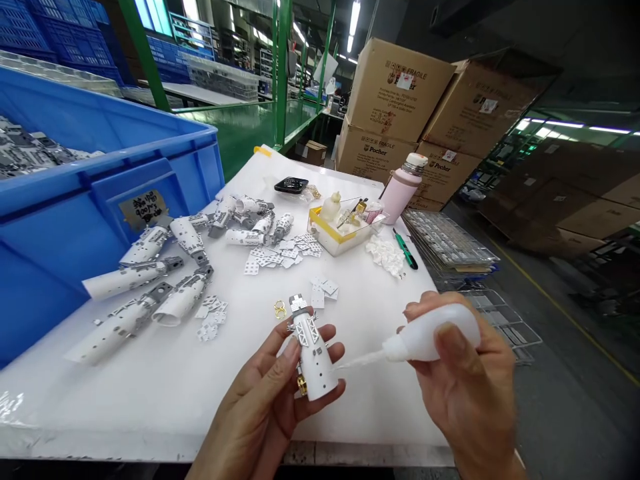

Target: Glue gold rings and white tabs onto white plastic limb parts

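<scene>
My left hand (273, 383) is closed around a white model part (317, 363), a tapered cylinder with a grey end, lattice details and a bit of gold on its side. In my right hand (467, 380) is a white squeeze bottle (430, 333), its thin clear nozzle pointing left. The nozzle's tip is at the part's lower right side; whether it touches I cannot tell. Just beyond the held part lie small gold rings (280, 309) and several flat white pieces (324, 291).
Several similar white parts (187, 297) lie at left beside a large blue bin (65, 260). Further back are more flat pieces (285, 255), a yellow-edged tray (337, 243), crumpled tissue (385, 255), a green knife (405, 250) and a pink flask (400, 193). Cartons (395, 100) stand behind.
</scene>
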`<control>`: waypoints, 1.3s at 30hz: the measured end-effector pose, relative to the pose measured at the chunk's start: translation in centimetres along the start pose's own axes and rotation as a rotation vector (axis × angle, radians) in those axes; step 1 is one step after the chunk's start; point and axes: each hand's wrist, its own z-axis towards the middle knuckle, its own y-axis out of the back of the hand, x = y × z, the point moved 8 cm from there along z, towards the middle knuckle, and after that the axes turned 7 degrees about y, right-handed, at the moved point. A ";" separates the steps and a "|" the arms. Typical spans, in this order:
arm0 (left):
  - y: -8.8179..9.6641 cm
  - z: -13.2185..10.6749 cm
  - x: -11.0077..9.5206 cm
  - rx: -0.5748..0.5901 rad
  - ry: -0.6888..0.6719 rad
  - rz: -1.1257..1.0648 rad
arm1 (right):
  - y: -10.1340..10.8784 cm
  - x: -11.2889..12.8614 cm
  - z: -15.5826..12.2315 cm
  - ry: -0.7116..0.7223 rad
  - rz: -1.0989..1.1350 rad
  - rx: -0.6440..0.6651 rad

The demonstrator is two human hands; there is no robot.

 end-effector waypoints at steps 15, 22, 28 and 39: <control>-0.4 -1.2 -0.4 -0.009 -0.060 0.087 | -1.0 2.9 -1.0 0.330 -0.211 0.008; -0.2 -1.1 -0.3 -0.001 -0.073 0.080 | -1.1 3.3 -1.1 0.390 -0.255 0.001; -0.3 -1.1 -0.2 0.002 -0.088 0.080 | -0.8 3.3 -1.4 0.360 -0.297 -0.011; -0.2 -1.0 -0.1 -0.013 -0.080 0.042 | -0.9 3.8 -1.5 0.455 -0.356 -0.004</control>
